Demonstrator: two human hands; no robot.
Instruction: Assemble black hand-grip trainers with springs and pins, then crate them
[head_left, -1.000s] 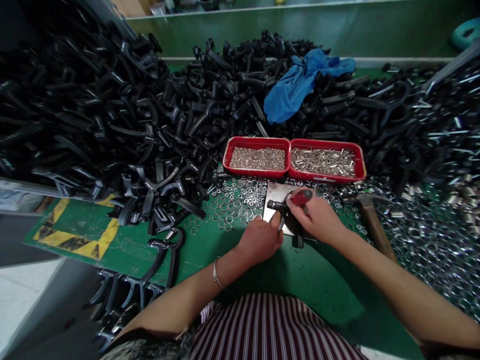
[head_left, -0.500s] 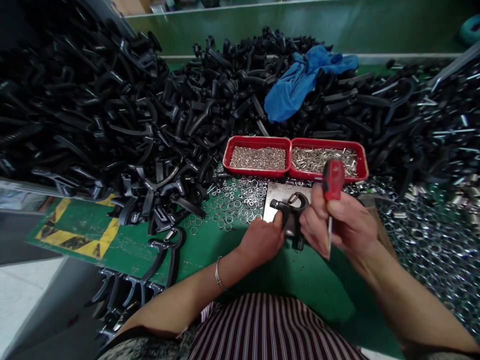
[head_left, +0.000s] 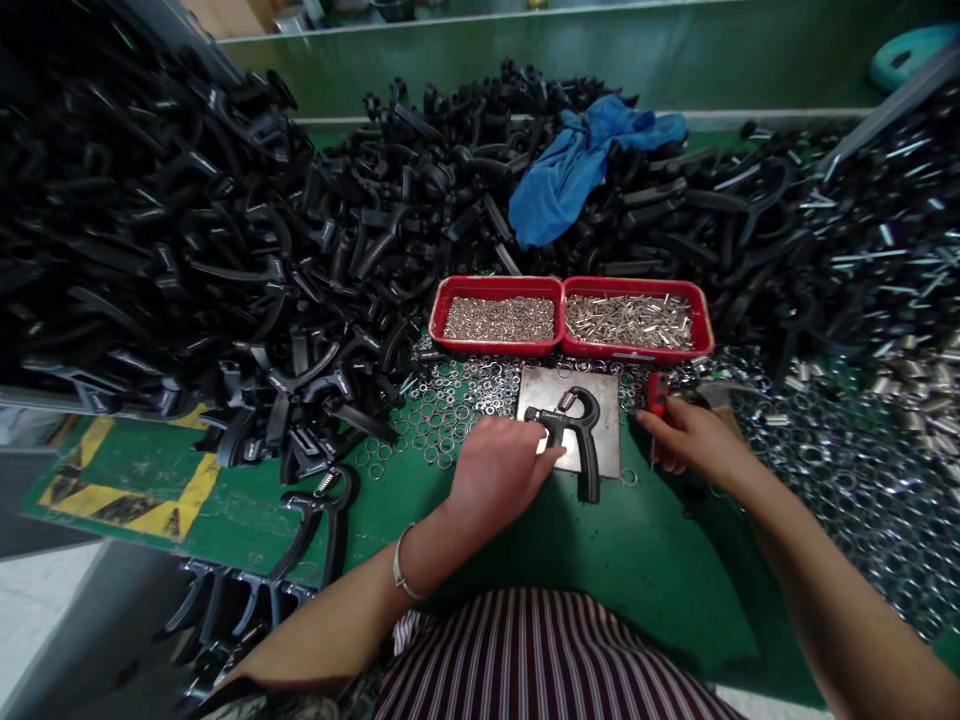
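A black hand grip strengthener [head_left: 588,462] with a coil spring at its top lies on a square metal plate [head_left: 610,440]. My left hand [head_left: 495,468] is closed on its left handle, while the right handle points down past the plate's front edge. To the right of the plate, my right hand [head_left: 699,438] grips a red-handled screwdriver [head_left: 658,392] low over the green table. The screwdriver's shaft points down and its tip is hard to make out.
Behind the plate stand two red trays, one with tiny metal parts [head_left: 499,320], one with metal pins [head_left: 630,322]. Loose rings [head_left: 442,425] lie left of it. A hammer [head_left: 724,398] lies at right. Black grips [head_left: 225,230] pile up behind, under a blue cloth [head_left: 559,190].
My right hand has moved away from the grip strengthener to the right, lowering the screwdriver. The grip strengthener now lies flatter on the plate, with my left hand still on it.
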